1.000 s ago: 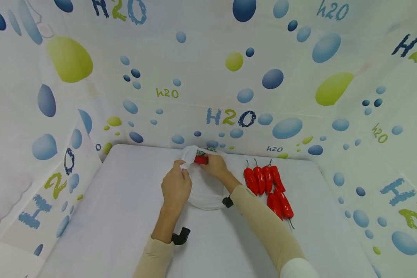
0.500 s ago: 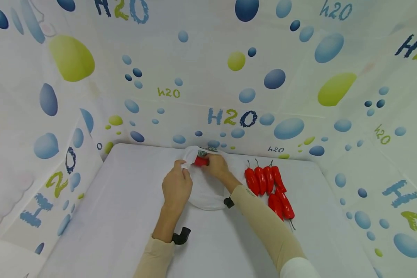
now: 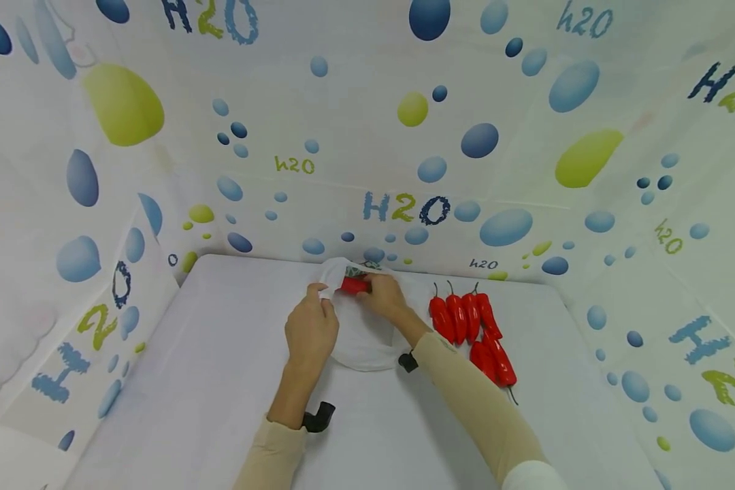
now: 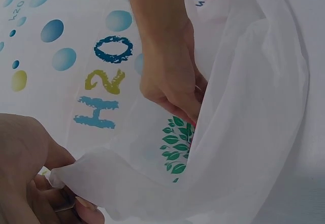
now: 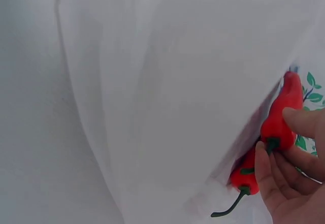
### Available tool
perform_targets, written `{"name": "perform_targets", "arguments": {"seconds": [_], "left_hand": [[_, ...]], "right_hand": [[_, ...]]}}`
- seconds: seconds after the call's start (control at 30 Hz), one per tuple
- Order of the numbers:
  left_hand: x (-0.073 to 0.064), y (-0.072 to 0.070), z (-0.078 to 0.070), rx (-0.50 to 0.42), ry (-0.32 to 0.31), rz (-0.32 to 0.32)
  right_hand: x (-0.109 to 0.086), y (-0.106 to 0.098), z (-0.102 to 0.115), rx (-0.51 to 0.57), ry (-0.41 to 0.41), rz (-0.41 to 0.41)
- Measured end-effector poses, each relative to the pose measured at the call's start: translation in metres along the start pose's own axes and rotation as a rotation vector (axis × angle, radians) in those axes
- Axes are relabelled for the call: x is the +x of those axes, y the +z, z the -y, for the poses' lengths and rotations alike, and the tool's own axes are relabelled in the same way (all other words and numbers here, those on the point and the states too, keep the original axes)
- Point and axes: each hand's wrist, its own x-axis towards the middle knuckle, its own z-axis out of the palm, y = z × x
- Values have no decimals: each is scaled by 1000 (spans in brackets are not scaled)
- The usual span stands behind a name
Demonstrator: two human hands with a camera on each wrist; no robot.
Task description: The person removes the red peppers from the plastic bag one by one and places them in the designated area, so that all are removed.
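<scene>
A white bag (image 3: 364, 344) with a green leaf print (image 4: 177, 148) lies near the table's back edge, its mouth lifted at the left. My left hand (image 3: 311, 328) pinches the edge of that mouth between thumb and fingers. Inside the opening, my right hand (image 3: 384, 298) holds a red chili pepper (image 5: 285, 107), thumb on one side and fingers on the other, by its stem end. Just below those fingers, in the right wrist view, a second red pepper (image 5: 245, 176) with a long dark stem lies partly hidden by the bag.
Several more red peppers (image 3: 458, 320) lie on the white table (image 3: 233, 361) right of the bag, stems pointing mostly to the back. Behind the table hangs a curtain (image 3: 343, 129) with blue and green drops and lettering. A black wrist camera (image 3: 320, 416) sits on my left wrist.
My right hand and forearm have shifted slightly to the right, and more of the red pepper shows in the bag's mouth. My left hand keeps its hold on the bag's edge.
</scene>
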Motion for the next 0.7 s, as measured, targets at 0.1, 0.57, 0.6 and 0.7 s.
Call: {"name": "perform_targets", "arguments": {"seconds": [0.1, 0.57, 0.6, 0.7], "left_hand": [[-1, 0, 0, -3, 2, 7], [2, -2, 2, 4, 13, 13], [2, -2, 2, 4, 14, 9], [2, -1, 3, 7, 16, 3]], "right_hand": [[-7, -2, 0, 35, 22, -20], [-34, -14, 5, 157, 112, -67], [-36, -16, 5, 162, 110, -76], [-40, -20, 5, 175, 113, -99]]}}
